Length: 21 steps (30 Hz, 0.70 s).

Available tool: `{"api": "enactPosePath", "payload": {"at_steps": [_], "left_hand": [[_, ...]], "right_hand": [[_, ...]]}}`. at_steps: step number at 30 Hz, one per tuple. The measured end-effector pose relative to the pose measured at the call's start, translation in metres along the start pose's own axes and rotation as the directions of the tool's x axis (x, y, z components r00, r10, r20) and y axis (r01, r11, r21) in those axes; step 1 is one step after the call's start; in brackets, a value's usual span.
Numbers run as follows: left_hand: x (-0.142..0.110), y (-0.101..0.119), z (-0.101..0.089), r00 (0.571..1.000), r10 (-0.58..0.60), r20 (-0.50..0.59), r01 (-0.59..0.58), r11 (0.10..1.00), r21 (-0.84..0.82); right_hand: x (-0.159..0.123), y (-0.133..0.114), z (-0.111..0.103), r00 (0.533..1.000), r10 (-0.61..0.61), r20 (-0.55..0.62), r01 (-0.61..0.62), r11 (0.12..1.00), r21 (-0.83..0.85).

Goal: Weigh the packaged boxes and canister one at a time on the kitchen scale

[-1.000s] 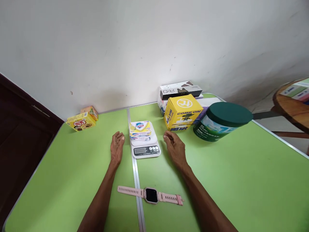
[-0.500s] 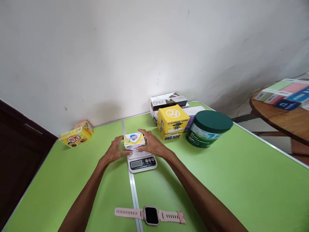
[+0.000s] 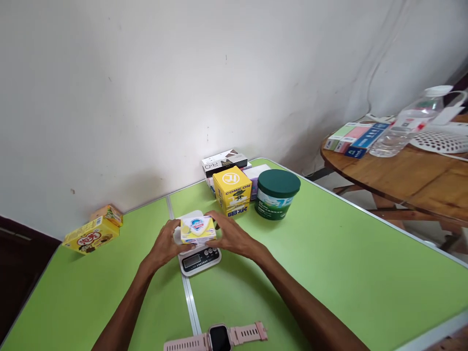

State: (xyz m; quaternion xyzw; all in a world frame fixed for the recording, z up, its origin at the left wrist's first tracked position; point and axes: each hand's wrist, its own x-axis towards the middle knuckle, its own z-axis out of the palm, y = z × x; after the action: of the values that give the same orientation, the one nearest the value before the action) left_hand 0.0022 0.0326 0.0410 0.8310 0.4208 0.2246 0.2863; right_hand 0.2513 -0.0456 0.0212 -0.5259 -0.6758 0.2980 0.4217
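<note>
A yellow and white soap box [image 3: 198,228] is gripped between my two hands, over the platform of a white kitchen scale [image 3: 201,262]. My left hand [image 3: 166,245] holds its left side, and my right hand [image 3: 229,236] holds its right side. The box's printed top faces up and its front edge shows below; another edge under it may belong to a second box. Whether it touches the platform I cannot tell. The scale's dark display and round buttons face me. A smartwatch with a pink strap [image 3: 220,338] lies on the table nearer to me.
Two snack boxes [image 3: 91,238] stand at the left by the wall. A yellow cube box [image 3: 232,191], stacked flat boxes [image 3: 224,163] and a green lidded tub [image 3: 277,195] stand behind right. A wooden table [image 3: 413,178] at the right bears a clear plastic bottle [image 3: 404,122] and cartons.
The view has swung to the right, bringing the bottle into sight. The soap box appears lifted slightly from the scale's platform, still between both hands.
</note>
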Motion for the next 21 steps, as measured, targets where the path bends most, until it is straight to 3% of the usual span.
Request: {"api": "enactPosePath", "payload": {"at_steps": [3, 6, 10, 13, 16, 21], "left_hand": [[0.008, 0.034, 0.029, 0.994, 0.103, 0.024, -0.103, 0.995, -0.009], [0.021, 0.062, 0.070, 0.987, 0.162, 0.011, -0.160, 0.983, -0.088], [0.042, 0.077, 0.119, 0.988, 0.156, 0.019, -0.151, 0.975, -0.163], [0.052, 0.074, 0.141, 0.992, 0.112, 0.053, -0.106, 0.989, -0.105], [0.055, 0.067, 0.152, 0.997, 0.073, 0.038, -0.071, 0.995, -0.068], [0.054, 0.067, 0.161, 1.000, 0.024, 0.014, -0.023, 0.997, -0.072]], "right_hand": [[-0.031, 0.006, -0.031, 0.996, 0.041, -0.075, -0.039, 0.999, 0.028], [-0.054, 0.020, -0.064, 0.988, 0.101, -0.117, -0.099, 0.995, 0.022], [-0.070, 0.050, -0.089, 0.966, 0.182, -0.186, -0.184, 0.983, 0.005], [-0.077, 0.078, -0.085, 0.937, 0.213, -0.278, -0.227, 0.974, -0.017], [-0.084, 0.096, -0.064, 0.895, 0.174, -0.410, -0.220, 0.973, -0.067], [-0.091, 0.095, -0.035, 0.808, 0.143, -0.572, -0.279, 0.947, -0.157]]}}
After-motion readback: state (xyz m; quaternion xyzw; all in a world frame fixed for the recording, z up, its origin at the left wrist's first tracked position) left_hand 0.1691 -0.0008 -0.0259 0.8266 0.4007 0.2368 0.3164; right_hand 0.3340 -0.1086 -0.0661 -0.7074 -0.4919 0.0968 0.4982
